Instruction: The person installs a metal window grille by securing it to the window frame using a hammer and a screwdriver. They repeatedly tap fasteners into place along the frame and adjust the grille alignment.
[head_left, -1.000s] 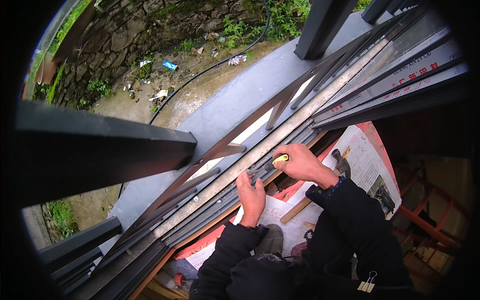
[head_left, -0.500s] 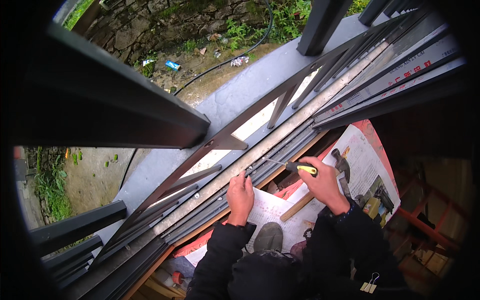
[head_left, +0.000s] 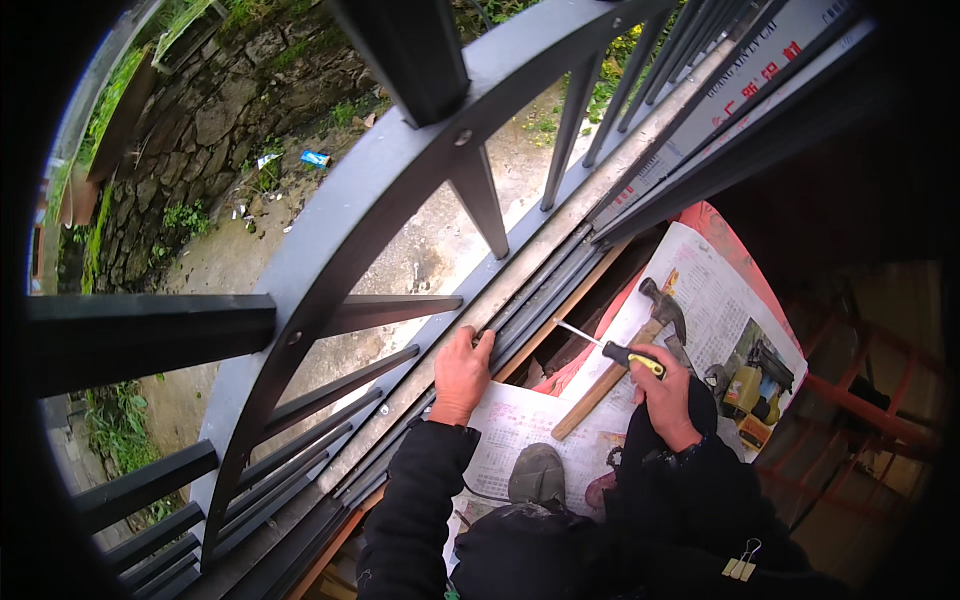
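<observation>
My right hand (head_left: 662,395) is closed around the black-and-yellow handle of a screwdriver (head_left: 632,357). The screwdriver's thin metal shaft points up and left, its tip over the gap beside the wooden edge and apart from the dark grooved window track (head_left: 545,300). At the pale sill strip (head_left: 530,260) alongside that track rests my left hand (head_left: 462,372), thumb and fingers curled together at the strip's edge. A small dark bit shows at those fingertips, too small to name. Beside my right hand, a claw hammer (head_left: 592,398) with a wooden handle lies on newspaper sheets (head_left: 520,425).
Beyond the sill stands a dark metal grille with a curved grey rail (head_left: 330,190). Wrapped frame profiles (head_left: 740,100) lean at the upper right. My grey shoe (head_left: 538,472) is on the newspaper. A red metal frame (head_left: 870,400) stands at the right; a stone wall (head_left: 230,110) rises outside.
The screwdriver's tip has come away from the track, as my right hand drew it back toward me. My left hand stays at the sill. The whole view has tilted and shifted.
</observation>
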